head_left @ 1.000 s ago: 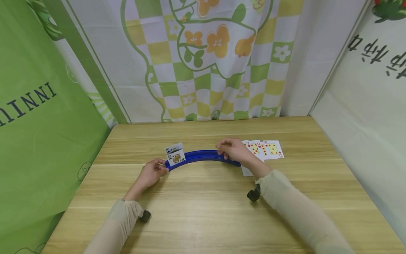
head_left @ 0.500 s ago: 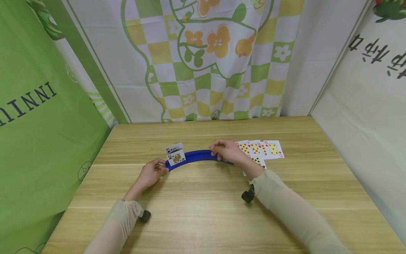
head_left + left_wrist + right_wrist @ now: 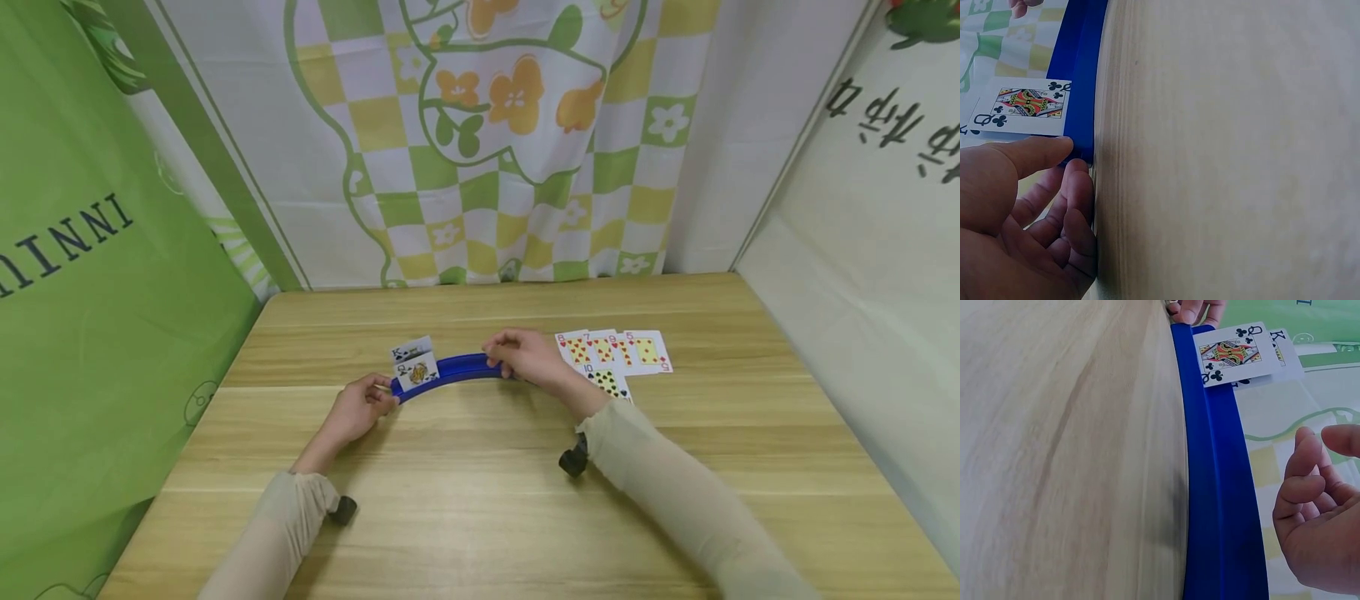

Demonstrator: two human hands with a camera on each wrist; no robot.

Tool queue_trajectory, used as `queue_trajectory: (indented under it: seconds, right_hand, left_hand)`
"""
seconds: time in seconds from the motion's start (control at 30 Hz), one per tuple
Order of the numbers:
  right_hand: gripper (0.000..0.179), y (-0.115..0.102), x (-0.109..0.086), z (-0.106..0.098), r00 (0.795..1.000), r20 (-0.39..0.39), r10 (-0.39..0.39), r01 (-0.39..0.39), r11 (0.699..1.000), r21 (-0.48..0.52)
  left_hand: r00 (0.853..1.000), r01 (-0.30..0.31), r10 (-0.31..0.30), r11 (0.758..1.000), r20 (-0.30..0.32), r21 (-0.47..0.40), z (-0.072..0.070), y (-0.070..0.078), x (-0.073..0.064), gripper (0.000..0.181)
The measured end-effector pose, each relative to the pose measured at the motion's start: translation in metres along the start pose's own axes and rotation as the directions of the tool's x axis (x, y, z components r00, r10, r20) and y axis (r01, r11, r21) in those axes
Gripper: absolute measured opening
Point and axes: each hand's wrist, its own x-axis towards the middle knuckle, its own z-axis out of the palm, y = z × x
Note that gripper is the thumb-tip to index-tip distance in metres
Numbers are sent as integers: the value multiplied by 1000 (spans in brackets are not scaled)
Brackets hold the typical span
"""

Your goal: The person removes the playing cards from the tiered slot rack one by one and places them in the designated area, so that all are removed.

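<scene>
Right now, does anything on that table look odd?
The black ten lies outside the row of red-suited cards, on its near side, so it looks out of line. Nothing appears spilled or damaged.

Just beside the left hand [image 3: 363, 410] we read Q and clubs on the queen card [image 3: 1232, 353], K on the king card [image 3: 1288, 357] behind. Right of the right hand [image 3: 525, 358], the cards [image 3: 575, 350] read 8, 7, 9, 5, 10. Well beyond the hands, capitals including N mark the green cloth [image 3: 112, 333], Chinese characters the white one [image 3: 870, 275].

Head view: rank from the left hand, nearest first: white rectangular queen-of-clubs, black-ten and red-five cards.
1. Queen-of-clubs card: in the left end of the curved blue holder.
2. Black-ten card: right of the holder.
3. Red-five card: farthest right.
</scene>
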Motion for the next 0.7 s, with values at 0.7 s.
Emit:
queue_trajectory:
  seconds: [0.7]
  right_hand:
    - [29, -1, 11, 19, 999, 36, -5, 3, 999, 42]
  left_hand:
    - [1000, 1, -1, 1000, 7, 3, 1, 0, 0, 31]
